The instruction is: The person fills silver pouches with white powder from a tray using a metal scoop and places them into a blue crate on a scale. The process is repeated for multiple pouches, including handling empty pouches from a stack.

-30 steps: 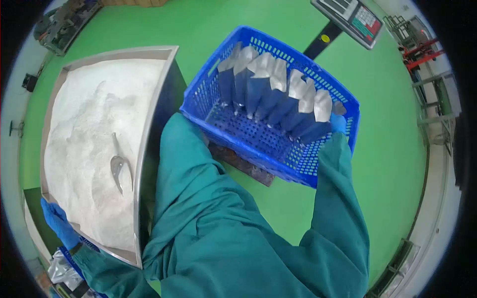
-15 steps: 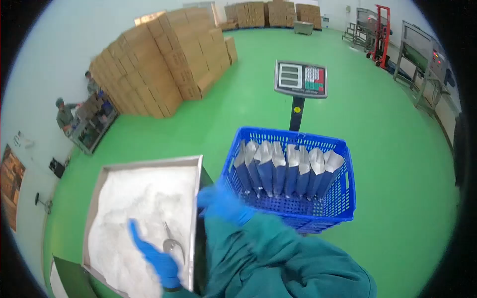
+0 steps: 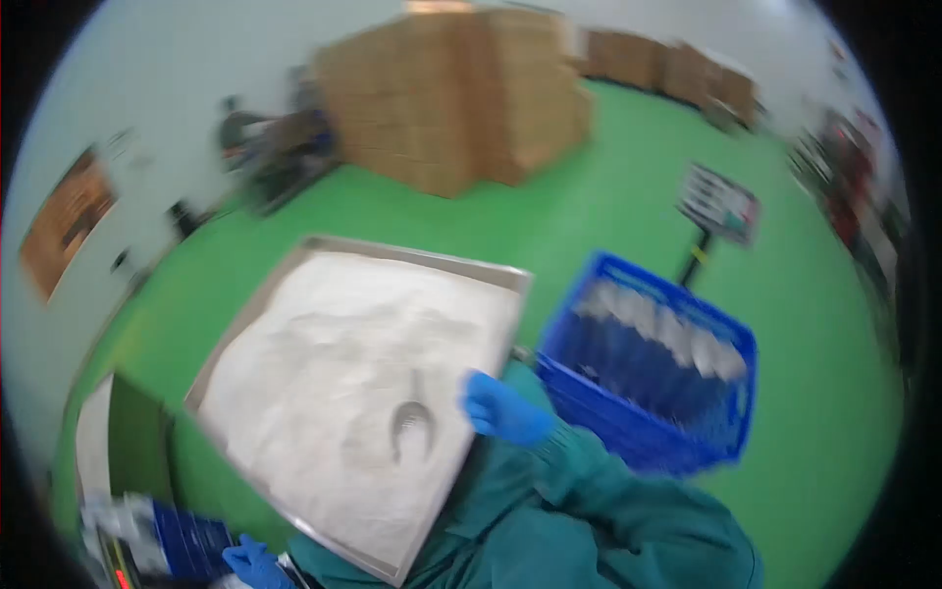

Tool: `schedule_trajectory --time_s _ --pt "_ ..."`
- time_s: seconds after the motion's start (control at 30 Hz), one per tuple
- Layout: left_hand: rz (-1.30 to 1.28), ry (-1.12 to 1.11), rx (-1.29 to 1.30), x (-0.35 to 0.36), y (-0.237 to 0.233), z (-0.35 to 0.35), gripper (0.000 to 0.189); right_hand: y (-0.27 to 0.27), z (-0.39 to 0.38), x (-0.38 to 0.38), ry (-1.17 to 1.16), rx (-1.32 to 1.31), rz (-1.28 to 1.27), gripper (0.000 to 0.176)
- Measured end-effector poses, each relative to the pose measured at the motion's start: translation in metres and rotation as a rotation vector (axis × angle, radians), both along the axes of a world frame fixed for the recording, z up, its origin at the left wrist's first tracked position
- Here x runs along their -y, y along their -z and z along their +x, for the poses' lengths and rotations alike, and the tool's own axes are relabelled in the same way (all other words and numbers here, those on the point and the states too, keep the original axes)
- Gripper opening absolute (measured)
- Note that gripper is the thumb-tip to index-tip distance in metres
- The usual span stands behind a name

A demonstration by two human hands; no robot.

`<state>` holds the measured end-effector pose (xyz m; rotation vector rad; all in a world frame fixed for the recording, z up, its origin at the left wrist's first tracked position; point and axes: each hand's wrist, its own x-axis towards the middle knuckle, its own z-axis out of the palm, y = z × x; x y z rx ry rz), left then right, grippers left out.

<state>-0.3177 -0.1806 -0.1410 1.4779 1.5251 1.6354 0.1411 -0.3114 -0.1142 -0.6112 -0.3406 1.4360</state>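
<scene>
My right hand (image 3: 502, 407), in a blue glove, is curled closed over the right edge of a metal tray (image 3: 525, 280), with nothing visible in it. White granular powder (image 3: 343, 324) fills the tray, and a metal scoop (image 3: 412, 422) lies on it near my right hand. At the bottom left, my blue-gloved left hand (image 3: 257, 564) is beside dark blue pouches (image 3: 191, 540) with silvery tops. Blur and the frame edge hide whether its fingers grip one. To the right, a blue plastic basket (image 3: 628, 432) holds several upright blue pouches with open silver tops (image 3: 677, 339).
A weighing-scale display (image 3: 719, 203) on a post rises behind the basket. Stacked cartons (image 3: 442, 98) stand on the green floor (image 3: 549, 216). Another person (image 3: 235, 133) is by a cart at the far left. A red-lit device (image 3: 122, 577) sits at bottom left.
My view has swung left, and the tray and basket sit farther right. My left hand has left the area above the powder for the pouches at bottom left. My right hand has stayed near the tray edge.
</scene>
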Motion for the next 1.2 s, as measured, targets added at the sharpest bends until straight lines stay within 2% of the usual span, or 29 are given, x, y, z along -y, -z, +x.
schedule_trajectory --time_s 0.07,0.1,0.13,0.2,0.23,0.3,0.33,0.4,0.43,0.47,0.5,0.53,0.57,0.6,0.67,0.7,0.73,0.77,0.8,0.87,0.93,1.0,1.03,1.07,1.1,1.13,1.2 --pt "-0.446 -0.153 -0.588 0.067 -0.078 0.005 0.059 0.017 0.004 0.007 0.041 0.112 -0.055 0.022" --pt "-0.35 -0.163 -0.742 0.079 -0.062 -0.02 0.065 0.027 0.008 0.005 0.037 0.106 -0.047 0.025" --pt "-0.089 -0.263 -1.086 0.091 -0.028 -0.05 0.065 0.034 0.013 0.005 0.095 0.13 -0.15 0.03" --pt "-0.598 -0.349 -1.402 0.122 -0.022 -0.062 0.063 0.057 0.025 0.006 -0.046 -0.073 -0.085 0.037" --pt "-0.625 -0.355 -1.396 0.124 -0.012 -0.074 0.063 0.054 0.018 -0.005 -0.067 -0.069 -0.099 0.037" --pt "-0.788 -0.114 -0.941 0.126 0.018 -0.107 0.05 0.033 0.004 -0.013 0.005 0.044 -0.2 0.04" --pt "-0.555 -0.13 -0.908 0.129 0.031 -0.116 0.037 0.037 0.006 -0.025 -0.017 0.097 -0.183 0.04" --pt "-0.315 -0.044 -1.009 0.128 0.1 -0.163 0.012 0.027 0.005 -0.049 0.001 0.281 -0.127 0.038" --pt "-0.296 -0.094 -1.59 0.122 0.067 -0.136 0.014 0.019 -0.002 -0.061 0.006 0.545 -0.018 0.034" --pt "-0.282 0.043 -1.32 0.126 0.081 -0.157 0.014 0.01 -0.005 -0.072 -0.006 0.59 -0.054 0.034" --pt "-0.401 0.035 -1.017 0.127 0.065 -0.144 0.014 0.011 -0.004 -0.083 -0.048 0.906 0.122 0.033" --pt "-0.492 -0.029 -0.71 0.127 0.057 -0.133 0.014 -0.013 -0.017 -0.093 -0.099 0.908 0.008 0.032" --pt "-0.507 -0.04 -0.711 0.131 0.069 -0.137 0.014 -0.017 -0.018 -0.106 -0.16 0.867 -0.121 0.03" --pt "-0.418 -0.053 -0.705 0.128 0.082 -0.141 0.015 -0.016 -0.018 -0.123 -0.166 0.875 -0.108 0.03" --pt "-0.349 -0.073 -0.693 0.13 0.079 -0.146 0.015 -0.009 -0.025 -0.148 -0.287 1.246 -0.262 0.025" --pt "-0.399 -0.123 -0.601 0.125 0.078 -0.147 0.015 0.004 -0.027 -0.159 -0.306 1.244 -0.272 0.025" --pt "-0.46 -0.169 -0.517 0.125 0.072 -0.149 0.015 0.02 -0.029 -0.168 -0.327 1.58 -0.15 0.024" --pt "-0.6 -0.22 -0.524 0.123 0.067 -0.147 0.014 0.037 -0.03 -0.18 -0.335 1.909 0.005 0.024" --pt "-0.611 -0.225 -0.531 0.12 0.064 -0.144 0.014 0.058 -0.026 -0.192 -0.348 1.9 0.005 0.024" --pt "-0.6 -0.253 -0.56 0.121 0.06 -0.141 0.015 0.1 -0.018 -0.202 -0.484 2.323 0.222 0.03" --pt "-0.516 -0.253 -0.555 0.122 0.068 -0.139 0.017 0.123 -0.014 -0.212 -0.712 2.589 0.171 0.038" --pt "-0.279 -0.291 -0.732 0.119 0.064 -0.122 0.018 0.137 -0.008 -0.214 -0.818 2.628 0.283 0.038" --pt "-0.322 -0.291 -0.741 0.12 0.062 -0.124 0.018 0.148 0.005 -0.211 -0.75 2.635 0.426 0.035" --pt "-0.531 -0.275 -0.848 0.117 0.057 -0.127 0.018 0.147 0.004 -0.209 -0.653 2.638 0.574 0.032" --pt "-0.724 -0.273 -0.941 0.114 0.049 -0.131 0.018 0.137 0.006 -0.212 -0.717 2.687 0.454 0.028" --pt "-0.727 -0.303 -0.934 0.114 0.034 -0.135 0.018 0.104 -0.003 -0.218 -0.771 2.736 0.337 0.025" --pt "-0.75 -0.403 -1.08 0.117 -0.017 -0.143 0.017 0.069 0.013 -0.243 -0.447 2.87 0.561 0.021"
